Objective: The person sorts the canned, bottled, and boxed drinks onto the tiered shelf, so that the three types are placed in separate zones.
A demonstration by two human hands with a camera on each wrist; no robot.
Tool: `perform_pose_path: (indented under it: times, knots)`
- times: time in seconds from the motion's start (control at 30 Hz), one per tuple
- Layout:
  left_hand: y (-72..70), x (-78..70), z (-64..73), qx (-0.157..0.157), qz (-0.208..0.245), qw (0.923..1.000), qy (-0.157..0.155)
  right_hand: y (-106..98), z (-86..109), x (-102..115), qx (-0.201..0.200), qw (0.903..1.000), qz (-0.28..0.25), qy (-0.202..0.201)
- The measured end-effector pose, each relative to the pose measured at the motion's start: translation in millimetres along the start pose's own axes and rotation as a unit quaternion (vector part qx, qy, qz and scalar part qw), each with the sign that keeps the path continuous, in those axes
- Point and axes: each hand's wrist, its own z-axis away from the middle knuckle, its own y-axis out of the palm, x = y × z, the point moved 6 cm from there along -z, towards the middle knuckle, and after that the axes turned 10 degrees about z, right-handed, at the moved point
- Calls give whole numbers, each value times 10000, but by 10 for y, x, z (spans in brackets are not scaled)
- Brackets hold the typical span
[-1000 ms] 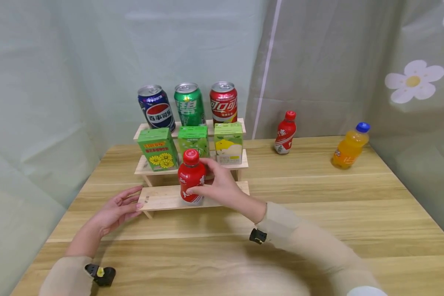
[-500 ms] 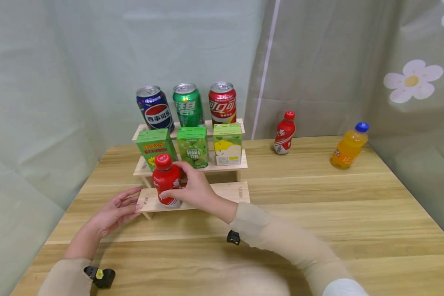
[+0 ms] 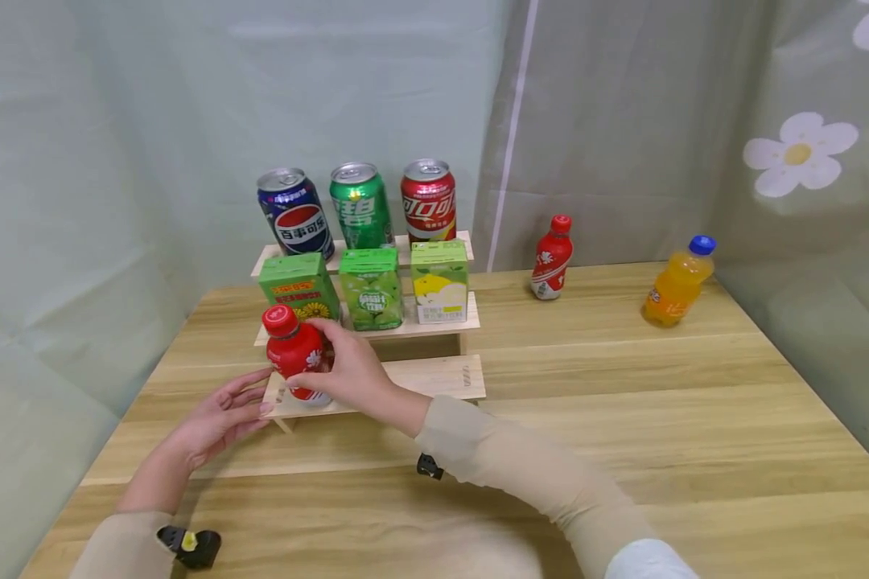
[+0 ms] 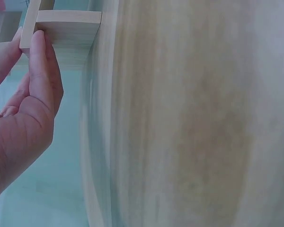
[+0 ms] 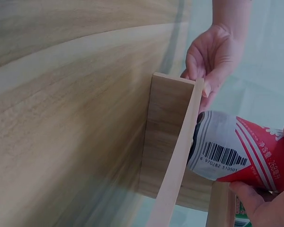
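Note:
My right hand (image 3: 355, 374) grips a small red drink bottle (image 3: 294, 354) with a red cap, thumb on the near side and fingers behind. It is at the left end of the lowest step of a wooden tiered shelf (image 3: 434, 376). In the right wrist view, the base of the bottle (image 5: 222, 146) is close against the board; whether it bears its weight there I cannot tell. My left hand (image 3: 220, 418) pinches the left end of that step. The left wrist view shows its fingers (image 4: 40, 71) against the underside of the board (image 4: 31, 28).
Juice boxes (image 3: 371, 289) stand on the middle step. Behind them, on the top step, are a blue can (image 3: 297, 213), a green can (image 3: 362, 205) and a red can (image 3: 430, 201). Another red bottle (image 3: 552, 259) and an orange soda bottle (image 3: 679, 283) stand at the table's back right.
My right hand has moved the red bottle leftward along the lowest step, from near its middle to its left end. The left hand has kept its hold on the board.

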Motion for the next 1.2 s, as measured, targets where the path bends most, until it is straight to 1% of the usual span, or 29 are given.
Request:
perform_pose_path:
  times: [0.17, 0.57, 0.67, 0.83, 1.03, 1.2]
  knots:
    - [-1, -2, 3, 52, 57, 10000, 3, 20, -19, 27, -78, 9996, 260, -59]
    - [-8, 4, 12, 115, 194, 9997, -27, 26, -27, 45, -89, 9989, 434, -178]
    - [-3, 5, 12, 183, 252, 9995, -7, 19, -21, 54, -46, 9988, 434, -203]
    - [-9, 23, 14, 237, 294, 9993, 12, 17, -15, 59, 146, 9986, 452, -238]
    - [-6, 16, 25, 222, 334, 9992, 1, -50, 63, 85, 164, 9985, 485, -204]
    - [-1, 3, 17, 218, 249, 9994, 21, -184, 155, 90, 126, 9989, 424, -184]
